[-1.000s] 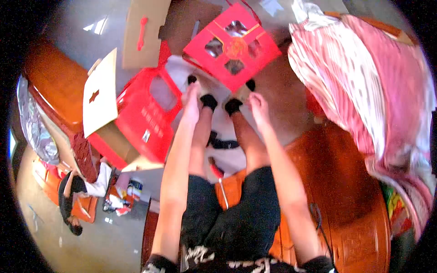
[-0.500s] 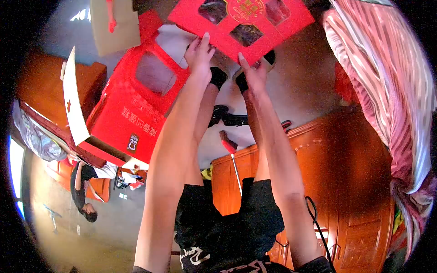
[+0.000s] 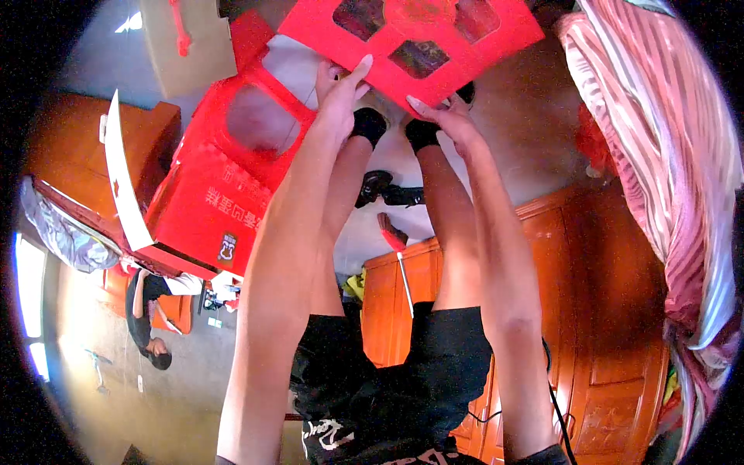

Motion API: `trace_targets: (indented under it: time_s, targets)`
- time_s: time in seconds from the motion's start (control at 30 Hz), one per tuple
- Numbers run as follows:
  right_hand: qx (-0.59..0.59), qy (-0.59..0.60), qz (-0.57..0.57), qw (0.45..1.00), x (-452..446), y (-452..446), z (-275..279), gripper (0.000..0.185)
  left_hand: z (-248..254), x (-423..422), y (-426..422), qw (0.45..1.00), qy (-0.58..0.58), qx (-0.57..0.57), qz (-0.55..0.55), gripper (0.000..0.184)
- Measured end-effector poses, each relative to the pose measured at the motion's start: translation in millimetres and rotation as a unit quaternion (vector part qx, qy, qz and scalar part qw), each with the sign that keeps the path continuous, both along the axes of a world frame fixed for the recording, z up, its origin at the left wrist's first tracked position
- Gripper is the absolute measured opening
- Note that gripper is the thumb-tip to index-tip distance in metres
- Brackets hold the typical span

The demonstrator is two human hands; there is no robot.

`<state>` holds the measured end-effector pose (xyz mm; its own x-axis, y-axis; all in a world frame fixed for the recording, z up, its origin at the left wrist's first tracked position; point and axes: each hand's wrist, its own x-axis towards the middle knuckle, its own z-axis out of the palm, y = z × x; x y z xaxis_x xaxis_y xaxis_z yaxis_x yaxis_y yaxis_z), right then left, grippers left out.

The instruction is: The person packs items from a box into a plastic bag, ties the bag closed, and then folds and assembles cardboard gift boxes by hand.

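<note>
At the top of the head view is a red gift box (image 3: 399,85) with dark see-through windows and a gold emblem, tilted. My left hand (image 3: 339,91) grips its lower left edge, thumb lying on the front face. Near the bottom corner, my right hand (image 3: 448,120) holds the same box, also with the thumb on the face and the other fingers partly hidden behind it. Beside my left forearm stands a larger red carton (image 3: 209,194) with a window cut-out and printed lettering. A white flap (image 3: 124,178) sticks out along the carton's left side.
A cardboard box (image 3: 198,46) with a red strap lies at upper left. Striped cloth (image 3: 620,116) hangs on the right. Wooden cabinets (image 3: 604,310) and a red-headed broom (image 3: 397,239) are near my legs. Another person (image 3: 143,318) is in the background at left.
The windowed box in my hands has tilted and shifted slightly, its emblem now nearer the top edge. My right hand has moved a little right and down. Both hands keep their hold.
</note>
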<state>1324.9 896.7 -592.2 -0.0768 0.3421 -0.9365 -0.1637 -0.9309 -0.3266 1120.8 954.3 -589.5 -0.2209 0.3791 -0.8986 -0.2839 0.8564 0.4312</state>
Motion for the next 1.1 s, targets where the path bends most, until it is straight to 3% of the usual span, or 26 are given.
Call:
trace_targets:
  time_s: [0.1, 0.3, 0.4, 0.5, 0.6, 0.7, 0.77, 0.83, 0.9, 0.93, 1.03, 1.07, 1.1]
  targets:
    - [-0.007, 0.005, 0.111, 0.994, 11.5, 8.7, -6.7, 0.083, 9.8, -4.4, 11.1, 0.998, -0.064, -0.004, -0.008, 0.074]
    - [-0.005, 0.038, 0.092, 0.995, 6.0, 9.0, 2.7, 0.081, -17.9, -36.0, 5.1, 0.984, -0.159, -0.025, -0.075, 0.077]
    - [-0.003, 0.038, 0.039, 0.999, 4.2, 2.6, 6.7, 0.078, -10.3, -30.8, 8.1, 0.985, -0.153, -0.014, -0.081, 0.081]
    - [0.018, 0.047, 0.056, 0.997, 2.0, -7.5, -4.9, 0.071, -23.3, -41.4, 9.5, 0.976, -0.173, -0.063, -0.113, 0.083]
    - [0.06, -0.036, 0.09, 0.993, 0.0, -21.9, -35.6, 0.063, -29.1, -27.0, -5.6, 0.989, -0.146, 0.002, -0.024, 0.077]
    - [0.15, -0.076, 0.173, 0.97, 7.4, -20.1, -49.2, 0.055, -27.3, -14.7, -5.3, 0.995, -0.084, -0.022, -0.046, 0.072]
    - [0.115, -0.133, 0.235, 0.956, 8.4, -14.9, -38.0, 0.057, 0.7, -3.2, 6.6, 0.996, -0.044, -0.053, -0.056, 0.071]
    - [0.021, -0.181, 0.274, 0.945, -1.0, 8.9, -3.4, 0.058, -8.2, -6.9, 3.8, 0.994, -0.026, -0.053, -0.091, 0.07]
    - [0.197, -0.247, 0.174, 0.933, -11.9, -7.8, -16.1, 0.057, -24.7, -7.7, -1.6, 0.995, 0.017, 0.002, -0.096, 0.07]
    - [-0.009, -0.211, 0.247, 0.946, -11.7, -5.5, -14.2, 0.059, -19.5, -6.9, 1.4, 0.992, 0.008, -0.063, -0.11, 0.071]
    - [0.036, -0.223, 0.06, 0.972, -12.1, 2.5, 7.5, 0.062, 5.9, 9.9, 14.9, 0.998, -0.05, -0.029, 0.005, 0.074]
    - [0.042, -0.185, 0.075, 0.979, -4.7, 15.1, 21.8, 0.062, -12.1, 7.0, 21.4, 0.997, -0.061, 0.021, -0.051, 0.074]
    - [0.101, -0.204, 0.066, 0.971, 0.3, 4.7, 3.1, 0.064, -19.4, 14.7, 36.6, 0.999, -0.012, 0.0, -0.047, 0.069]
